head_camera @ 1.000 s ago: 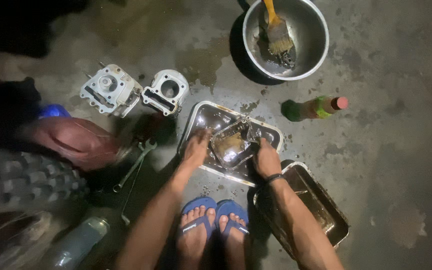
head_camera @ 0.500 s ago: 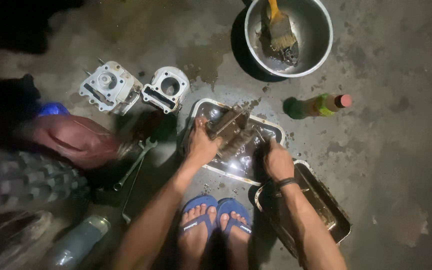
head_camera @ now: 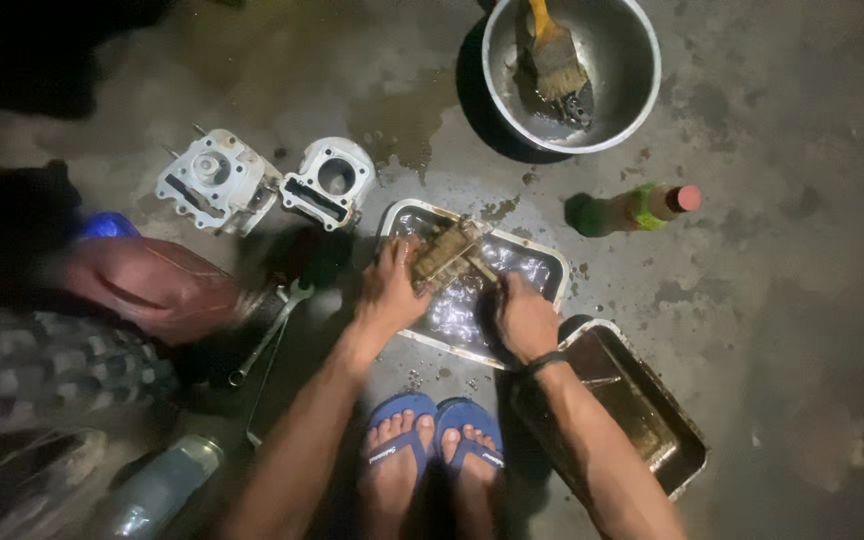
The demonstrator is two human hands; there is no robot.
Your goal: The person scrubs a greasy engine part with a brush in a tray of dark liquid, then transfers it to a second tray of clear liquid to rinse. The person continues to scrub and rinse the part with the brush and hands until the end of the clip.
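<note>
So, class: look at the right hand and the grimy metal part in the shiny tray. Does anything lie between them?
Nothing visible does. The left hand already grips the metal part over the tray. The right hand sits just beside it in the tray, with only wet tray bottom between.

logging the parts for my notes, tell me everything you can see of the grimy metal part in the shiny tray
The grimy metal part is a blocky, brownish-grey casting, apparently finned or ridged, coated in oily dirt. It sits tilted in the upper left of the shiny tray, over wet liquid. The left hand grips its left side; the right hand rests in the tray just beside it, contact unclear.
</note>
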